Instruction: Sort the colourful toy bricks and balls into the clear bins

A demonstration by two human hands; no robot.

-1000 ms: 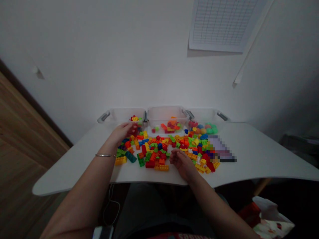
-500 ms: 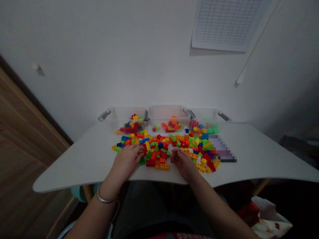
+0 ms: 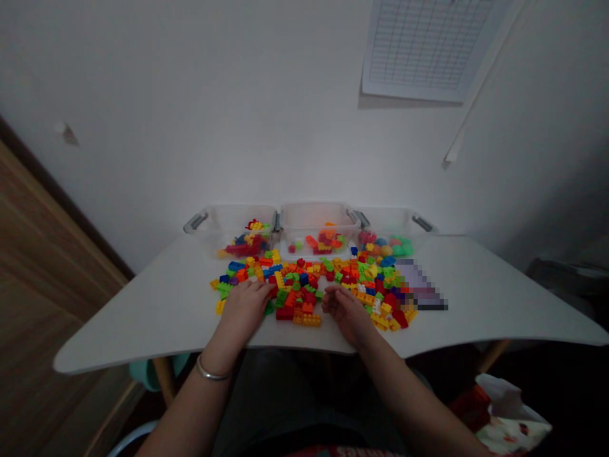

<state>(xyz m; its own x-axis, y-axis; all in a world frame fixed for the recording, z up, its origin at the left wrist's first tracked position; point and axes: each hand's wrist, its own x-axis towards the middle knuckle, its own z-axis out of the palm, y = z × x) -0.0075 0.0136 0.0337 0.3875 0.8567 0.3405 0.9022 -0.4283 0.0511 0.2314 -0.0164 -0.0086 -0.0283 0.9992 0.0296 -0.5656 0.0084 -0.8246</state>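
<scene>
Toy building bricks in red, yellow, green, blue and orange lie in a wide loose pile point(image 3: 309, 279) on the white table. On the left side of the pile, my left hand point(image 3: 245, 308) rests palm down, its fingers stretched over the bricks. Its fingertips are at a red brick point(image 3: 273, 289); the thumb is mostly hidden. My right hand point(image 3: 349, 312) is at the pile's front, turned on its side with loosely curled, parted fingers. I see nothing held in it. Between the hands lie a yellow brick point(image 3: 312, 320) and a red brick point(image 3: 285, 313).
Behind the pile stand three clear bins along the wall: a left bin point(image 3: 228, 219), a middle bin point(image 3: 304, 219) and a right bin point(image 3: 394, 219), each with toy pieces inside. A blurred flat device point(image 3: 421, 282) lies right of the pile. The table's front edge point(image 3: 304, 348) runs below my wrists.
My left hand has shifted slightly, its fingers now lower and flatter over the bricks. The right hand keeps nearly the same pose. The whole view has drifted a little.
</scene>
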